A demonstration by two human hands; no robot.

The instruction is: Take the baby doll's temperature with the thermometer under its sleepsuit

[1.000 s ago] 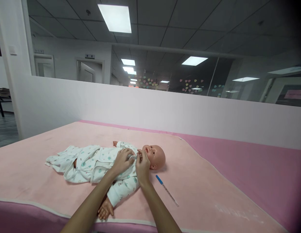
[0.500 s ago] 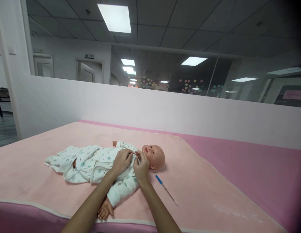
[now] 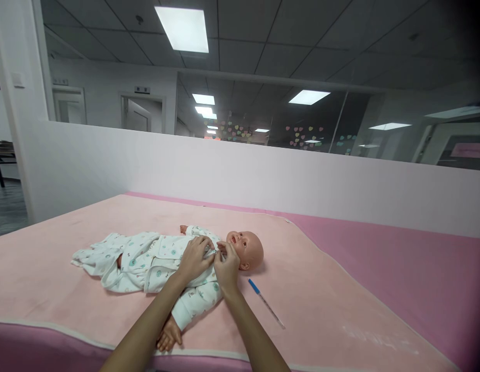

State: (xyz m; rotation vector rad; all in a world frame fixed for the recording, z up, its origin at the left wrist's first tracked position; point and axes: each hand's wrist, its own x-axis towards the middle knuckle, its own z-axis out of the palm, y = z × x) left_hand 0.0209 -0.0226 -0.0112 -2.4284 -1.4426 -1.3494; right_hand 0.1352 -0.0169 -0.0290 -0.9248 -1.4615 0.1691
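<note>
A baby doll [image 3: 252, 250] lies on its back, its head to the right. It wears a white baby outfit [image 3: 162, 249] with small green and brown prints. My left hand [image 3: 197, 258] rests on the doll's chest, its fingers closed on the outfit near the neckline. Close beside it, my right hand [image 3: 226, 262] pinches the collar edge below the doll's chin. The fingertips of both hands nearly meet, and they hide the exact bit of cloth between them. One doll arm with a bare hand [image 3: 170, 333] reaches toward the near edge.
A pen with a blue cap [image 3: 266, 304] lies right of my right forearm. Under everything is a peach pad [image 3: 333, 315] with a pale border, over a pink surface [image 3: 418, 258]. Behind stands a low white wall [image 3: 263, 175] topped by glass.
My left thumb has shifted toward the right hand, and the fingertips are closer together at the collar. The doll and the pen stay where they were.
</note>
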